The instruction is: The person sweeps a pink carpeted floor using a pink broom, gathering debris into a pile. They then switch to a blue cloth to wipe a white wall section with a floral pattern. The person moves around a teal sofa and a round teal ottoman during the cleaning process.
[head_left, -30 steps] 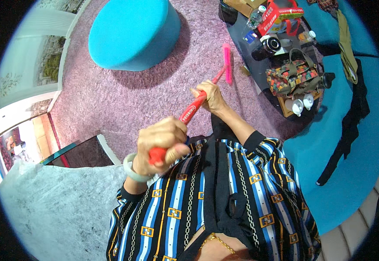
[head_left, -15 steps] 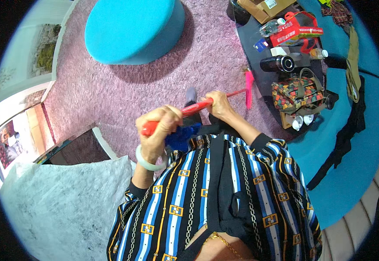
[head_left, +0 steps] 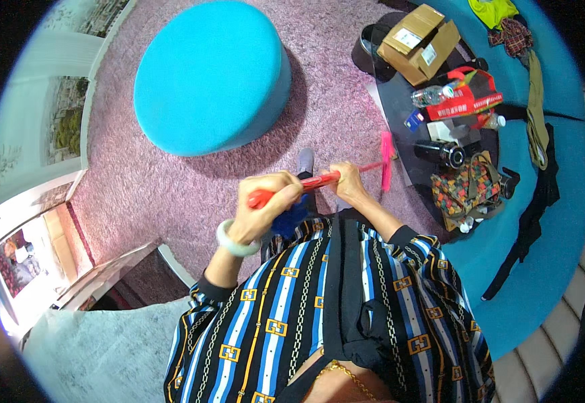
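Both my hands grip a red pole (head_left: 318,181) that runs across my front, its rounded end on the left. A narrow bright pink head (head_left: 386,161) sits at its far end, near the dark table's edge. My left hand (head_left: 271,195) is closed around the pole near the rounded end, with a pale bangle (head_left: 233,240) on the wrist. Farther along, my right hand (head_left: 347,183) is closed on it too. Dark blue crumpled material (head_left: 289,217) shows just below my left hand; whether it is held I cannot tell.
A round blue ottoman (head_left: 205,74) stands on the pink carpet (head_left: 171,201). The dark table (head_left: 406,151) on the right bears a cardboard box (head_left: 416,43), bottles, a black flask (head_left: 437,153) and a patterned bag (head_left: 464,185). Clothes lie on the curved blue sofa (head_left: 507,262) beyond.
The ottoman and table appear lower in the picture. Both hands and the pole sit slightly farther right, and the pole lies a little flatter. My grip on it is kept.
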A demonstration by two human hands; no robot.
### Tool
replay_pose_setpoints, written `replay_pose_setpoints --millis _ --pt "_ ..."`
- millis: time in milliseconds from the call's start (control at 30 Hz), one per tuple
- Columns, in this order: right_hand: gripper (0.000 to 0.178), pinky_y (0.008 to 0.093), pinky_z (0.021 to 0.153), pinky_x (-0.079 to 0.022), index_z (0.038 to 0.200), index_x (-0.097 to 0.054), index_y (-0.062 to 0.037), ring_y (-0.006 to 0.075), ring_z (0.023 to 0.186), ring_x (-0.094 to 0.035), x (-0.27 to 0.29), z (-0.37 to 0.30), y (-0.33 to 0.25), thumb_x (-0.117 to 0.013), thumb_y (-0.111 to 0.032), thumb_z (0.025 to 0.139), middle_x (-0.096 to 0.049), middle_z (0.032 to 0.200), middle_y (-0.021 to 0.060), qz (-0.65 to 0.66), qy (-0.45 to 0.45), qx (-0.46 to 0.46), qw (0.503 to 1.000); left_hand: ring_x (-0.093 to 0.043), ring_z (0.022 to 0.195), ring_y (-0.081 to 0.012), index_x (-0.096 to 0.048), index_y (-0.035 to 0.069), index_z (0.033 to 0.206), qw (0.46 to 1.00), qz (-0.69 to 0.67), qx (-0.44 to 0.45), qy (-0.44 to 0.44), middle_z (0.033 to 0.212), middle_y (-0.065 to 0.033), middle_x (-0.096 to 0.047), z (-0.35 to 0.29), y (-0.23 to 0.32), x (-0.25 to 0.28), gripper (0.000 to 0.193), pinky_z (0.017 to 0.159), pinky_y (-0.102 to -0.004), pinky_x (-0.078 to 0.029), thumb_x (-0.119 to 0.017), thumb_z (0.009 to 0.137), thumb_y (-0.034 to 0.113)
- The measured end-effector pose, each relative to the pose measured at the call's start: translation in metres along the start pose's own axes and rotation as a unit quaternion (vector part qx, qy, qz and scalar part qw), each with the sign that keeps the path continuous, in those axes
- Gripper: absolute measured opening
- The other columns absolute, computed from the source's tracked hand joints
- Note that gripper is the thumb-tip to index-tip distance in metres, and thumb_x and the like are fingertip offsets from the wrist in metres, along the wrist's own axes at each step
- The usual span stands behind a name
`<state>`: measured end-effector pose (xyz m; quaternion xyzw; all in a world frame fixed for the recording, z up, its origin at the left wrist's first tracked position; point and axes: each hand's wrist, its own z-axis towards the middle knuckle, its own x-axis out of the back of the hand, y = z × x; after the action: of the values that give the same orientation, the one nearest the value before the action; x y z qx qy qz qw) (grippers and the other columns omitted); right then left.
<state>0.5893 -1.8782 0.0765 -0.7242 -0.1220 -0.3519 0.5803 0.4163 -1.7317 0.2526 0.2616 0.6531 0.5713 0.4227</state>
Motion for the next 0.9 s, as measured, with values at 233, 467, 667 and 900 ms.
replay_pose_setpoints --millis 233,467,667,900 --pt "0.035 0.0434 0.058 -0.036 0.053 -0.040 -0.0080 0.0339 0.056 -0.048 -0.037 0.132 -0.045 -0.063 -0.014 0.078 -0.046 0.055 0.0128 0.007 0.112 0.074 0.991 -0.054 0.065 -0.0204 -0.053 -0.003 0.062 0.993 0.060 -0.100 -0.022 0.065 -0.0109 -0.055 0.052 0.040 0.078 0.023 0.061 -0.0315 -0.043 -0.061 0.083 0.003" --pt "0.034 0.0386 0.056 -0.036 0.053 -0.042 -0.0072 0.0290 0.055 -0.047 -0.007 0.208 -0.088 -0.064 -0.012 0.078 -0.047 0.055 0.0093 0.008 0.117 0.197 0.973 -0.056 0.064 -0.0257 -0.053 -0.001 0.061 0.961 0.165 -0.205 -0.083 0.062 -0.0102 -0.054 0.072 0.086 0.095 0.023 0.058 -0.0330 -0.045 -0.070 0.075 0.004" --pt "0.036 0.0431 0.053 -0.036 0.052 -0.041 -0.0057 0.0341 0.054 -0.049 0.000 0.178 -0.055 -0.064 -0.015 0.079 -0.047 0.053 0.0145 -0.003 0.075 0.068 0.995 -0.053 0.066 -0.0188 -0.050 -0.003 0.060 0.998 0.000 -0.054 -0.023 0.066 -0.0104 -0.056 0.118 0.059 0.117 0.024 0.061 -0.0296 -0.043 -0.060 0.082 0.001" --pt "0.037 0.0440 0.054 -0.036 0.051 -0.040 -0.0079 0.0357 0.054 -0.050 -0.017 0.242 -0.044 -0.065 -0.017 0.077 -0.047 0.052 0.0149 0.034 0.113 0.059 0.991 -0.051 0.064 -0.0188 -0.050 -0.003 0.061 0.998 0.023 -0.048 -0.023 0.064 -0.0096 -0.054 0.172 0.060 0.142 0.025 0.060 -0.0301 -0.041 -0.061 0.083 0.003"
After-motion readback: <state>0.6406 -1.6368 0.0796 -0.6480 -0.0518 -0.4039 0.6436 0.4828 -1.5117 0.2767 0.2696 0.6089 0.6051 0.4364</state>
